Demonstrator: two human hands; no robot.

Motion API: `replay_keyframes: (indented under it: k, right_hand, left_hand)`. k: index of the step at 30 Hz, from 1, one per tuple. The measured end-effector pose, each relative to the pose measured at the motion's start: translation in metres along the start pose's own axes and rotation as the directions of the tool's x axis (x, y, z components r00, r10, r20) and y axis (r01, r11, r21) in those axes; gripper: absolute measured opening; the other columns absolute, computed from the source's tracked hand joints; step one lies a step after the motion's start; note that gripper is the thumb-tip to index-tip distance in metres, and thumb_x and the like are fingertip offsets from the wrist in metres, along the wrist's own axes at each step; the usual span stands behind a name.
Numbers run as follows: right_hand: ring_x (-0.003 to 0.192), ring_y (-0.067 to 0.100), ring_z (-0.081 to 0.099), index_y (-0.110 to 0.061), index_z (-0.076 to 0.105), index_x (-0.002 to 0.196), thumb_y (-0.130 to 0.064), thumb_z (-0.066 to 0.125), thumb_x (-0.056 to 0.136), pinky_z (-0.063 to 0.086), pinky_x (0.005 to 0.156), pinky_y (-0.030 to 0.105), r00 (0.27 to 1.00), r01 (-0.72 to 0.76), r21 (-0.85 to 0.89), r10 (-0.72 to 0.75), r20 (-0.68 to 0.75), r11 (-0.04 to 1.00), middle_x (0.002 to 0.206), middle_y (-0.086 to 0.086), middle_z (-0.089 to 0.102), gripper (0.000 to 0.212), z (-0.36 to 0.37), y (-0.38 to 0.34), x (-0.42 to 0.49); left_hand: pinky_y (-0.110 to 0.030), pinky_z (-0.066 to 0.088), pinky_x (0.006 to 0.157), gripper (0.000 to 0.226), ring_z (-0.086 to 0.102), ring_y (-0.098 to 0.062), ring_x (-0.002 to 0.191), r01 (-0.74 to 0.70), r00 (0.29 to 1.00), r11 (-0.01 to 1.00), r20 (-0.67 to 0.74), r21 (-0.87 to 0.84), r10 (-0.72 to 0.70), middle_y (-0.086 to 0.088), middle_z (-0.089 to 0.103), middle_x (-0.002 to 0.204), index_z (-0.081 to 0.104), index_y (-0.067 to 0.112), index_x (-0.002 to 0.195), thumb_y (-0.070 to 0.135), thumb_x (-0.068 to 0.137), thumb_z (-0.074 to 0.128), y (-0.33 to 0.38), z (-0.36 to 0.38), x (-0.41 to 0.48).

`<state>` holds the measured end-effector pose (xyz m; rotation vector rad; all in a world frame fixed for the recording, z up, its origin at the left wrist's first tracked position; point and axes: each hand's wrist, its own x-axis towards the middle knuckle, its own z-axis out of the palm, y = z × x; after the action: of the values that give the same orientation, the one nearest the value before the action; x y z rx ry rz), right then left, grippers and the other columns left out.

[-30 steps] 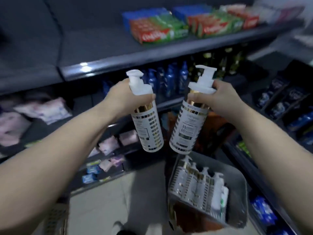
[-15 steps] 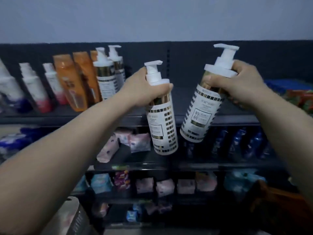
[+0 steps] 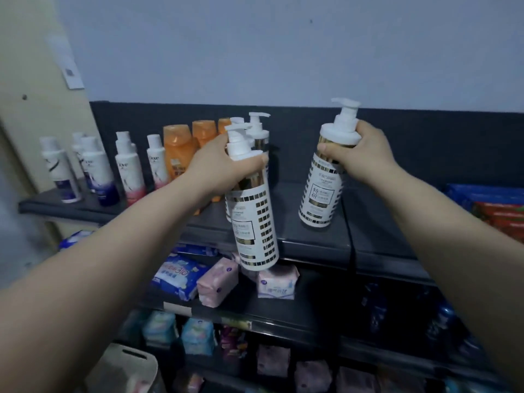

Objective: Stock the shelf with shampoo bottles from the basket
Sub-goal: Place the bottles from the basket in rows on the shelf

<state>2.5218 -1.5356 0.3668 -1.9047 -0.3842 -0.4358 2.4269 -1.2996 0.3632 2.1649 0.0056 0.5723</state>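
Head view: my left hand (image 3: 218, 165) clamps one pump shampoo bottle (image 3: 255, 228) by its gold neck, before the top shelf (image 3: 312, 239) edge. My right hand (image 3: 365, 154) clamps the second bottle (image 3: 320, 194), tilted, low over that shelf. Neck grips leave both bases free to stand beside the matching bottles (image 3: 256, 134).

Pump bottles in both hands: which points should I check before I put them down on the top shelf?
1. Left hand grips the left bottle below its pump: ok.
2. Right hand grips the right bottle below its pump: ok.
3. Bare space on the top shelf beside the right bottle: ok.
4. Right bottle upright: not ok, it tilts.
5. Left bottle base above the top shelf edge: not ok, it hangs lower, in front.
6. Right bottle base touching the top shelf: cannot tell.
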Motion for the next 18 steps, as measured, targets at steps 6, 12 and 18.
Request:
replay_keyframes:
  k: [6, 12, 18]
  right_hand:
    - [0.098, 0.019, 0.064, -0.027, 0.061, 0.104, -0.036, 0.08, 0.066, 0.055, 0.087, 0.045, 0.997, -0.022, 0.007, 0.022, 0.072, 1.0, 0.111, 0.0, 0.064, 0.044, 0.039, 0.045, 0.07]
    - [0.103, 0.021, 0.061, -0.027, 0.059, 0.112, -0.036, 0.078, 0.067, 0.051, 0.092, 0.045, 0.979, 0.01, -0.018, -0.006, 0.205, 1.0, 0.117, 0.003, 0.06, 0.049, 0.081, 0.078, 0.133]
    - [0.106, 0.019, 0.058, -0.025, 0.052, 0.122, -0.042, 0.078, 0.068, 0.05, 0.091, 0.04, 0.952, 0.067, -0.013, -0.06, 0.301, 0.998, 0.12, -0.001, 0.058, 0.062, 0.114, 0.093, 0.172]
  left_hand:
    - [-0.027, 0.052, 0.077, 0.031, 0.065, -0.001, 0.089, 0.037, 0.998, 0.999, -0.045, 0.032, -0.035, 0.021, 0.067, 0.093, 0.057, 0.041, 0.092, 0.053, 0.07, 0.076, -0.002, 0.014, 0.028]
    - [-0.017, 0.048, 0.065, 0.041, 0.063, 0.011, 0.075, 0.068, 0.992, 0.997, -0.11, 0.027, -0.064, 0.021, 0.069, 0.089, 0.058, 0.039, 0.094, 0.061, 0.062, 0.072, 0.002, 0.033, 0.049]
    - [-0.022, 0.053, 0.071, 0.043, 0.062, 0.012, 0.076, 0.113, 0.984, 0.99, -0.148, 0.086, -0.099, 0.025, 0.067, 0.085, 0.056, 0.043, 0.089, 0.068, 0.057, 0.069, 0.004, 0.046, 0.053]
